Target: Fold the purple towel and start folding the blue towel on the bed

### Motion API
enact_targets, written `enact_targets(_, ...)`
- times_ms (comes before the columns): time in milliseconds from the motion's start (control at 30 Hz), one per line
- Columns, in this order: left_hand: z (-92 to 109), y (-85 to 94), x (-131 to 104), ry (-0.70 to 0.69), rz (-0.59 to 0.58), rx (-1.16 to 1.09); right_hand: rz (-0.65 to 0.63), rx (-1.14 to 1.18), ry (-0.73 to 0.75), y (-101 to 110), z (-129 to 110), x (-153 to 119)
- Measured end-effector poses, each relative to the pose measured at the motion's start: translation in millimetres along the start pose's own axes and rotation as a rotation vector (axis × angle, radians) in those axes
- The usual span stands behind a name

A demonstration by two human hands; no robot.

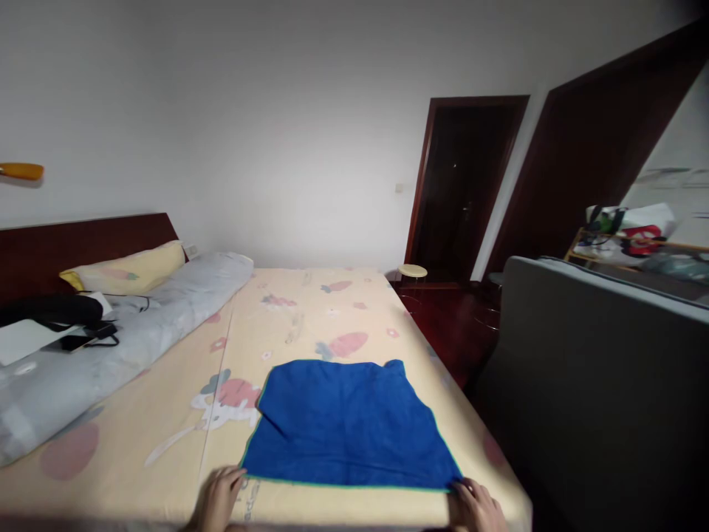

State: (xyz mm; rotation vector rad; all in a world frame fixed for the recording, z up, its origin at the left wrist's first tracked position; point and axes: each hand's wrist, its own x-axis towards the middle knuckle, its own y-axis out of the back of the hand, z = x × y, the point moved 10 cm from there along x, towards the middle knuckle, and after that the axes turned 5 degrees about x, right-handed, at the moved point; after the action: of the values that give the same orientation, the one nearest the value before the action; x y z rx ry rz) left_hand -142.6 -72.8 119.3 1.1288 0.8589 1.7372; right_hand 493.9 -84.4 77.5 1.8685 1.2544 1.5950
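Observation:
A blue cloth [348,425] with a thin green edge lies spread on the bed, its near edge fairly straight. My left hand [220,496] pinches the near left corner. At the near right corner, my right hand [477,504] has its fingers closed on the cloth. The far right corner is slightly folded or bunched, and a few creases run across the surface. Beneath it is a cream bed sheet [299,318] printed with carrots and rabbits.
A rolled grey quilt [166,325] and a yellow pillow [133,270] lie by the dark headboard [100,233]. Black items with cords [91,336] rest on the quilt. Right of the bed stand a round stool [413,271] and a large grey panel [587,384].

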Motion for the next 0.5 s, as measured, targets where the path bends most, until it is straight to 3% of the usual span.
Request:
enact_targets(100,-12,-14.2,-25,0.01,0.012,0.172,0.024,0.008,-0.03,0,8,-17)
enact_targets(200,-13,-12.4,-41,0.074,0.05,0.289,-0.025,-0.008,-0.069,-2,13,-16)
enact_targets(500,-13,-11.2,-73,0.154,0.099,0.33,-0.01,0.048,-0.048,-2,12,-22)
